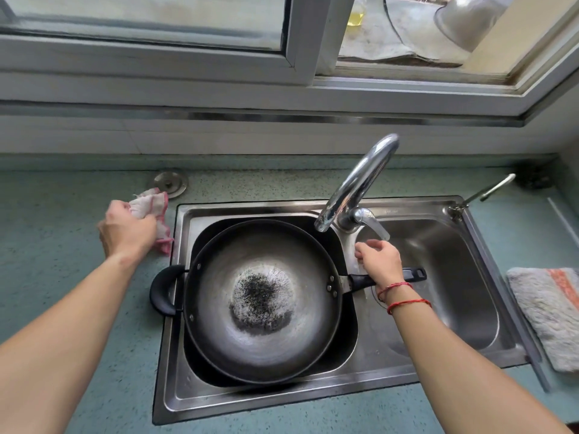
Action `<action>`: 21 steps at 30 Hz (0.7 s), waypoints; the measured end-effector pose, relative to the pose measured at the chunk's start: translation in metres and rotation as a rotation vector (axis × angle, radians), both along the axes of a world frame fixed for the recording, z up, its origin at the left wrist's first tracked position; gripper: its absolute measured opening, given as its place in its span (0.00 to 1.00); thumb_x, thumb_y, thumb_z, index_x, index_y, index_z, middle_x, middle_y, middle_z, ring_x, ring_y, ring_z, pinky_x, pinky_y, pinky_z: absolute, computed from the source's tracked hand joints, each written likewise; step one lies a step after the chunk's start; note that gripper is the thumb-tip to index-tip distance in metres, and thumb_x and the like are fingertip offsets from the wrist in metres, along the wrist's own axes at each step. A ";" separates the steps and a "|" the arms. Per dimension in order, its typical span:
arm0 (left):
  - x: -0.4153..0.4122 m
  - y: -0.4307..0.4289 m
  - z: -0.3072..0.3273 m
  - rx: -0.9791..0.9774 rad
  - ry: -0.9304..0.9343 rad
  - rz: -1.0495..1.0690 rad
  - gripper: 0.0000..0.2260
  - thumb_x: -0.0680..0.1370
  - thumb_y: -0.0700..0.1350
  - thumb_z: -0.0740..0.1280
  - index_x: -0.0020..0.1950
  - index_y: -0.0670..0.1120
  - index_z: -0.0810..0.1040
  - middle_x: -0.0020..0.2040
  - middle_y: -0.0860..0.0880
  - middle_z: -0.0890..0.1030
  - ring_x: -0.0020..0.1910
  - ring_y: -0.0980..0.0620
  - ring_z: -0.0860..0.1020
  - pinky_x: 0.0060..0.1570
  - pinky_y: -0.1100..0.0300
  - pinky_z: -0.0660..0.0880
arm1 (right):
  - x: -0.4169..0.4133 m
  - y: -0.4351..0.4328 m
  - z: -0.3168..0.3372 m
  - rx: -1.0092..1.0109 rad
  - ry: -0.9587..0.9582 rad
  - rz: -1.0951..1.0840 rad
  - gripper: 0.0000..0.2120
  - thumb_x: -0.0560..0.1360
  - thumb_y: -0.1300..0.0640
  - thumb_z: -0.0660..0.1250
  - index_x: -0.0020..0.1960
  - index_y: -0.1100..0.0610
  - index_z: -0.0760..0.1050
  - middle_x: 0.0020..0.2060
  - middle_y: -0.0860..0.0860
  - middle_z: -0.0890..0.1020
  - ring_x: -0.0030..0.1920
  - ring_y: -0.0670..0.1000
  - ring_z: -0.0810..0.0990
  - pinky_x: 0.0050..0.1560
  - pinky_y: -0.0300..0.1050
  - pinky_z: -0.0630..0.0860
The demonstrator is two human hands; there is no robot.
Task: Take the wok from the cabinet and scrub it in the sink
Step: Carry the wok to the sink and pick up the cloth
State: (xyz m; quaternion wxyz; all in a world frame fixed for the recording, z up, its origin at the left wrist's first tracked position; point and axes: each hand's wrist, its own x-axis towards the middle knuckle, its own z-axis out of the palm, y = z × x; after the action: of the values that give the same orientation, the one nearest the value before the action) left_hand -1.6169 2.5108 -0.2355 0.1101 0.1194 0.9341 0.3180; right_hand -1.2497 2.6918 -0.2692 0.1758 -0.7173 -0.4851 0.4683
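Observation:
A dark metal wok (263,302) lies in the left basin of the steel double sink (313,399), with a burnt black patch at its bottom. Its loop handle (161,291) sticks out over the left rim, and its long black handle (416,274) reaches over the right basin. My left hand (125,228) grips a white and pink cloth (156,211) on the counter, left of the sink. My right hand (379,261) hovers over the long handle, fingers loosely curled just under the faucet lever (371,222), holding nothing.
The chrome faucet (357,183) arches over the wok's far right rim; no water shows. A second small tap (488,191) stands at the sink's back right corner. A grey and orange towel (548,311) lies on the teal counter (62,245) at right. A window sill runs behind.

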 end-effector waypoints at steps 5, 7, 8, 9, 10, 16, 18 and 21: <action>0.034 0.007 0.022 0.121 -0.043 -0.048 0.09 0.74 0.45 0.70 0.49 0.42 0.76 0.45 0.42 0.80 0.41 0.43 0.78 0.36 0.53 0.73 | 0.001 0.007 0.003 -0.015 0.218 -0.150 0.08 0.71 0.58 0.67 0.48 0.58 0.75 0.30 0.50 0.82 0.36 0.50 0.80 0.43 0.45 0.77; 0.052 0.010 0.025 0.190 -0.106 -0.063 0.07 0.73 0.43 0.72 0.43 0.44 0.76 0.39 0.44 0.80 0.33 0.52 0.80 0.28 0.57 0.73 | 0.002 0.010 0.004 0.006 0.242 -0.173 0.03 0.74 0.58 0.65 0.47 0.57 0.75 0.34 0.54 0.83 0.40 0.51 0.83 0.46 0.45 0.79; 0.062 0.012 0.024 0.236 -0.165 -0.074 0.08 0.73 0.43 0.74 0.40 0.44 0.76 0.36 0.45 0.80 0.26 0.56 0.79 0.22 0.59 0.72 | 0.002 0.012 0.005 0.009 0.250 -0.185 0.03 0.76 0.58 0.64 0.47 0.57 0.74 0.36 0.56 0.84 0.40 0.51 0.83 0.46 0.46 0.80; 0.072 0.012 0.021 0.271 -0.228 -0.084 0.08 0.73 0.42 0.75 0.39 0.44 0.76 0.35 0.45 0.81 0.23 0.56 0.78 0.18 0.61 0.70 | 0.001 0.013 0.007 0.002 0.261 -0.196 0.03 0.77 0.57 0.63 0.47 0.57 0.73 0.37 0.57 0.83 0.40 0.52 0.83 0.47 0.46 0.80; 0.081 0.012 0.017 0.272 -0.273 -0.103 0.08 0.72 0.41 0.76 0.39 0.44 0.77 0.35 0.45 0.82 0.25 0.53 0.79 0.19 0.62 0.71 | 0.001 0.014 0.008 -0.011 0.274 -0.205 0.03 0.77 0.57 0.62 0.46 0.57 0.72 0.38 0.58 0.83 0.39 0.53 0.82 0.46 0.47 0.80; 0.125 0.004 -0.007 0.166 -0.380 -0.241 0.05 0.74 0.38 0.74 0.44 0.43 0.78 0.38 0.46 0.83 0.29 0.53 0.82 0.29 0.54 0.79 | 0.003 0.022 0.011 -0.080 0.312 -0.255 0.10 0.81 0.60 0.53 0.42 0.57 0.69 0.35 0.58 0.82 0.35 0.53 0.81 0.42 0.48 0.79; 0.132 0.001 -0.013 0.138 -0.357 -0.235 0.05 0.73 0.39 0.74 0.42 0.43 0.79 0.38 0.45 0.83 0.36 0.48 0.83 0.34 0.52 0.79 | 0.005 0.023 0.009 -0.077 0.309 -0.264 0.11 0.81 0.60 0.53 0.42 0.58 0.70 0.34 0.57 0.82 0.35 0.52 0.81 0.42 0.47 0.79; 0.138 -0.004 -0.020 0.096 -0.335 -0.230 0.04 0.73 0.40 0.73 0.42 0.45 0.79 0.39 0.47 0.82 0.40 0.47 0.82 0.35 0.57 0.75 | 0.008 0.024 0.005 -0.074 0.319 -0.266 0.11 0.81 0.60 0.55 0.42 0.60 0.72 0.32 0.56 0.82 0.33 0.51 0.81 0.39 0.45 0.79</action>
State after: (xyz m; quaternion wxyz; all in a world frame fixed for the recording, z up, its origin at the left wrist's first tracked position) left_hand -1.4792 2.5070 -0.2551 0.2934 0.1757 0.8667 0.3631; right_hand -1.2420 2.7160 -0.2637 0.2841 -0.6978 -0.3346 0.5661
